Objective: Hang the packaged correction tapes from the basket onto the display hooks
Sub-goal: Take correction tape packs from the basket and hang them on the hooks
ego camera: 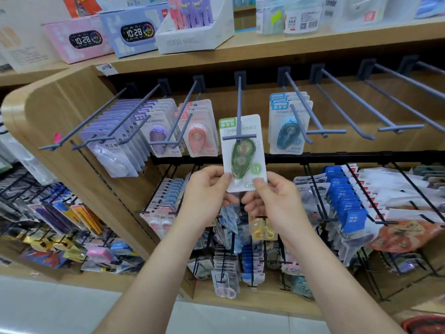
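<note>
A green packaged correction tape [243, 150] stands upright in front of the middle grey display hook [239, 109], whose T-shaped end crosses the card's upper part. My left hand [207, 196] pinches the pack's lower left corner. My right hand [274, 201] pinches its lower right corner. Whether the card's hole is on the hook I cannot tell. Purple [159, 136], orange [197, 138] and blue [289, 133] tape packs hang on neighbouring hooks. The red rim of a basket [423, 324] shows at the bottom right corner.
Bare grey hooks [361, 100] run to the right of the blue packs. A wooden shelf [240, 51] above carries clock boxes and a pen display. Black wire hooks below [349, 213] hold several blue and white packets and scissors. The floor lies at the lower left.
</note>
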A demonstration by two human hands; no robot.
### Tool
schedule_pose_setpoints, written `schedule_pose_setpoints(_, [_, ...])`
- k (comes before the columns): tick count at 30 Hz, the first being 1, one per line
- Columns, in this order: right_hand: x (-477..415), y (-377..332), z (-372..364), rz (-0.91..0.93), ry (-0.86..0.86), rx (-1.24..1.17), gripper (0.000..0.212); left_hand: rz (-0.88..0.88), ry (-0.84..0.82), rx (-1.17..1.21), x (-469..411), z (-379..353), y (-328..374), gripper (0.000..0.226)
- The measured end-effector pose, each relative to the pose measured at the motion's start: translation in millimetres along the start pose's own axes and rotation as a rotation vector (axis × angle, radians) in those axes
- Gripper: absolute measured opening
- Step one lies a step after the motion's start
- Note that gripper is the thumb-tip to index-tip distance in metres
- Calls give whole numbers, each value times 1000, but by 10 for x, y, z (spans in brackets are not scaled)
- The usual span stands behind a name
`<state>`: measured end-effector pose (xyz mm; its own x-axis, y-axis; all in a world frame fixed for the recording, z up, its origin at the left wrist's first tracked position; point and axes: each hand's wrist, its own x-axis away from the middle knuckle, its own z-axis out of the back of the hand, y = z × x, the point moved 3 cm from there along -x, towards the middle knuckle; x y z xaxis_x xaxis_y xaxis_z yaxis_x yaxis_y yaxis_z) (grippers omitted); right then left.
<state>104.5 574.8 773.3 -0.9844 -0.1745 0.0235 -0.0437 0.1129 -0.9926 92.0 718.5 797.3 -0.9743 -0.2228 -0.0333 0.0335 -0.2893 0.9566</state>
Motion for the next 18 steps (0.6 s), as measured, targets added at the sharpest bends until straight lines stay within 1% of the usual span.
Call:
schedule_pose_setpoints(2, [-43,32,4,-21,3,-17,23,-26,104,-58,-150,6,-23,15])
schedule_pose_setpoints(5, [-58,65,137,-34,63,11,34,-21,200,-114,-410,-44,-98,11])
schedule_pose_setpoints(9, [-59,35,389,-17,95,40,26,-23,284,-192,-710,-170,-108,17])
schedule_pose_setpoints(12, [-74,40,552,-18,72,78,26,32,328,-108,-838,-249,-141,10])
schedule_pose_setpoints(15, [-89,75,727,-23,53,117,25,97,361,5,-860,-298,-279,18])
schedule_pose_setpoints(17, [-91,112,848,-30,46,128,24,123,376,21,-787,-325,-397,21])
schedule_pose_setpoints(18, [-83,138,911,-38,44,138,23,125,383,14,-711,-336,-444,19])
